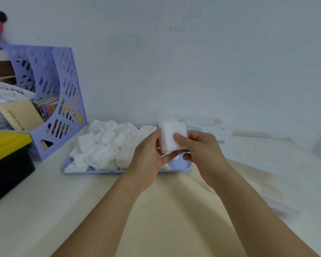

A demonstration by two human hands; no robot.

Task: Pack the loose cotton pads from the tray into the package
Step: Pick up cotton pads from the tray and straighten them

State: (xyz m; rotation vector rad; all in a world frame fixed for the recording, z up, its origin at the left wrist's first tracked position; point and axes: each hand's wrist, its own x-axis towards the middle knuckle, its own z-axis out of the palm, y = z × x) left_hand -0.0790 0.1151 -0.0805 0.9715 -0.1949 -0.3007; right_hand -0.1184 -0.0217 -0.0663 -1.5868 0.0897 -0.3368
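Cotton pads, squared into a small white stack, are held upright between both hands above the right end of a pale blue tray. The stack is gripped on its left edge by the curled fingers of the left hand, while the thumb of the right hand is pressed against its front face and the other fingers are wrapped behind it.

The tray is set on a cream-covered table against a pale wall. Its left and middle parts are filled with a loose heap of pads, some spilling over the near-left rim; its right end is seen as bare blue plastic under the hands.

A pad package, white with pale blue and pink print and a barcode, is seen just behind the right hand, beside the tray's far-right corner. Whether it is open, and what it holds, cannot be told.

At left, a lilac perforated file rack is stood by the wall; a tan box, a plastic bag and coloured booklets are kept in it. A black bin with a yellow lid is placed in front of the rack, closed, its contents hidden.
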